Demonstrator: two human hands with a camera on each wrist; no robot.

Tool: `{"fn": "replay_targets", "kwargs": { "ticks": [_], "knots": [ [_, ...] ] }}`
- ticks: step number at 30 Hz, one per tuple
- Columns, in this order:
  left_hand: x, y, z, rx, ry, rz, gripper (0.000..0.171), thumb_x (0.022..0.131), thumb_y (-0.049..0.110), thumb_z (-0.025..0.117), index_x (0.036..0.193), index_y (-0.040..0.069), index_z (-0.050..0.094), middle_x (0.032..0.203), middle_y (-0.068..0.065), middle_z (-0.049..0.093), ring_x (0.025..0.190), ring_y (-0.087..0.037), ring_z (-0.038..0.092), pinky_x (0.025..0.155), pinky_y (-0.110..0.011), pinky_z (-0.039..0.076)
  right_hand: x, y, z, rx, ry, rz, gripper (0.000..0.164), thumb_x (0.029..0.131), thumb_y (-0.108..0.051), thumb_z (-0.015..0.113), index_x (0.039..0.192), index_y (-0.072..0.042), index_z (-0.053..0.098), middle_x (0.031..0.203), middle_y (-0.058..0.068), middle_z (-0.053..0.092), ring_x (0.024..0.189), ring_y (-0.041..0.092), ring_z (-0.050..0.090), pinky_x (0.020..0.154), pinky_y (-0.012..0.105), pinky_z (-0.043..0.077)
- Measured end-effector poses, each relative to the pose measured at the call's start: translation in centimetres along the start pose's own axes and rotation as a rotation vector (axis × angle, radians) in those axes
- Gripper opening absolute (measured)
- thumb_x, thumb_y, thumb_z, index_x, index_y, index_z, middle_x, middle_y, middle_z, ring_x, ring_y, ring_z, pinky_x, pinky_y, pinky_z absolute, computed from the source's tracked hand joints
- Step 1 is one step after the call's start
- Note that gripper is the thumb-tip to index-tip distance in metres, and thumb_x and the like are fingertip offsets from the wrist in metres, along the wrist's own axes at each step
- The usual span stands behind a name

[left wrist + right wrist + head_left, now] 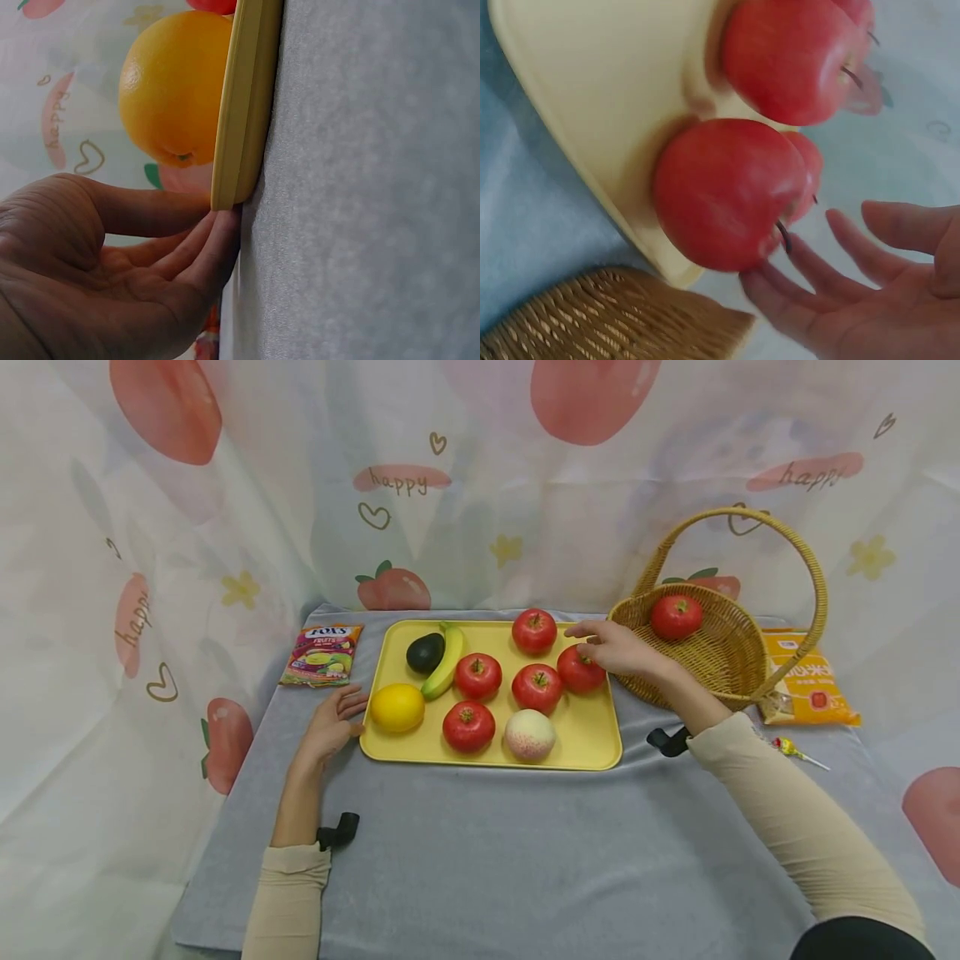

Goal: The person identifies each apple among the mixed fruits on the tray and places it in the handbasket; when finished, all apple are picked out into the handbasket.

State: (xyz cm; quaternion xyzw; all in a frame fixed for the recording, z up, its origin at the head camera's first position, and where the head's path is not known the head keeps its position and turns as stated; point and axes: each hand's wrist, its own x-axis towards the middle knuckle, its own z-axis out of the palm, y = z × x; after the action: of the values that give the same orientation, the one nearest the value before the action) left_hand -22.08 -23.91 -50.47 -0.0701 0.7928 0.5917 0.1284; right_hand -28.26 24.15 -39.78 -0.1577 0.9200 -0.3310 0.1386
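Observation:
My left hand (328,729) is at the left end of the yellow tray (570,758), thumb and fingertips touching its outer edge. Just inside that edge lies an orange (176,90), yellow in the head view. Over the tray's right end, my right hand (618,647) reaches with spread fingers. Its fingertips are right at the rightmost red apple (727,195), a dark stem at its top, and the thumb stands apart from it. Next to that apple are another apple (537,688) and one at the back edge (535,632).
Also on the tray are an avocado (425,653), a banana (446,662), a pale peach (530,735) and more apples. A wicker basket (723,643) with one apple (677,617) stands right. Snack bags (322,656) flank the tray and basket; a lollipop (787,746) lies far right.

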Motion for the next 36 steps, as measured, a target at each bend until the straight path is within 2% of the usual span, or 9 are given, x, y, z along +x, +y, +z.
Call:
{"fn": "replay_targets", "kwargs": {
  "ticks": [8,12,15,20,24,28,31,36],
  "knots": [
    [0.1,-0.2,0.2,0.009,-0.002,0.013,0.081,0.09,-0.019,0.058,0.162,0.002,0.029,0.156,-0.024,0.046,0.145,-0.036,0.046,0.118,-0.05,0.039,0.8,0.6,1.8,-0.143,0.012,-0.003,0.041,0.101,-0.006,0.052,0.139,0.007,0.058,0.138,0.029,0.06,0.129,0.043,0.053,0.114,0.058,0.038],
    [0.1,-0.1,0.2,0.01,-0.006,0.024,0.08,0.09,-0.02,0.057,0.162,0.001,0.029,0.156,-0.024,0.046,0.145,-0.036,0.046,0.118,-0.051,0.039,0.7,0.9,2.1,-0.135,-0.009,0.026,0.043,0.1,-0.006,0.052,0.141,0.007,0.056,0.137,0.028,0.06,0.123,0.04,0.054,0.11,0.057,0.042],
    [0.0,-0.1,0.1,0.004,-0.006,0.032,0.08,0.09,-0.02,0.056,0.162,0.001,0.029,0.156,-0.024,0.046,0.145,-0.036,0.046,0.118,-0.051,0.039,0.4,1.0,2.2,-0.094,-0.041,0.058,0.044,0.1,-0.008,0.053,0.142,0.005,0.055,0.138,0.027,0.059,0.121,0.038,0.053,0.107,0.055,0.043],
    [0.0,-0.1,0.0,0.006,-0.004,0.038,0.08,0.089,-0.02,0.056,0.162,0.001,0.03,0.156,-0.025,0.046,0.145,-0.037,0.046,0.117,-0.051,0.04,0.1,1.3,2.5,-0.021,-0.077,0.064,0.043,0.102,-0.009,0.054,0.143,0.005,0.055,0.139,0.028,0.057,0.122,0.04,0.052,0.103,0.053,0.046],
    [-0.1,-0.1,-0.1,-0.001,-0.003,0.031,0.08,0.089,-0.021,0.056,0.162,0.001,0.029,0.156,-0.025,0.046,0.145,-0.037,0.046,0.118,-0.051,0.04,0.1,1.7,2.9,0.051,-0.078,0.079,0.044,0.102,-0.009,0.055,0.144,0.004,0.054,0.138,0.027,0.056,0.114,0.037,0.055,0.087,0.044,0.054],
    [-0.2,0.0,-0.1,0.002,0.001,0.025,0.08,0.089,-0.02,0.057,0.162,0.001,0.03,0.156,-0.024,0.046,0.145,-0.036,0.046,0.118,-0.051,0.04,0.3,2.1,3.1,0.128,-0.072,0.113,0.047,0.102,-0.01,0.056,0.145,0.006,0.05,0.136,0.031,0.057,0.101,0.033,0.062,0.073,0.043,0.06],
    [-0.2,0.1,-0.1,0.011,-0.001,0.024,0.08,0.09,-0.02,0.057,0.162,0.001,0.029,0.157,-0.025,0.046,0.145,-0.036,0.046,0.118,-0.051,0.039,0.2,2.3,3.2,0.184,-0.07,0.153,0.049,0.101,-0.009,0.056,0.147,0.007,0.048,0.136,0.034,0.058,0.099,0.033,0.064,0.072,0.049,0.062],
    [-0.2,0.1,0.1,0.016,0.0,0.018,0.079,0.09,-0.02,0.057,0.162,0.001,0.029,0.157,-0.025,0.045,0.145,-0.037,0.046,0.118,-0.051,0.039,-0.3,1.9,3.1,0.235,-0.07,0.178,0.05,0.101,-0.008,0.057,0.148,0.008,0.047,0.139,0.035,0.056,0.112,0.038,0.063,0.076,0.051,0.063]
  ]
}}
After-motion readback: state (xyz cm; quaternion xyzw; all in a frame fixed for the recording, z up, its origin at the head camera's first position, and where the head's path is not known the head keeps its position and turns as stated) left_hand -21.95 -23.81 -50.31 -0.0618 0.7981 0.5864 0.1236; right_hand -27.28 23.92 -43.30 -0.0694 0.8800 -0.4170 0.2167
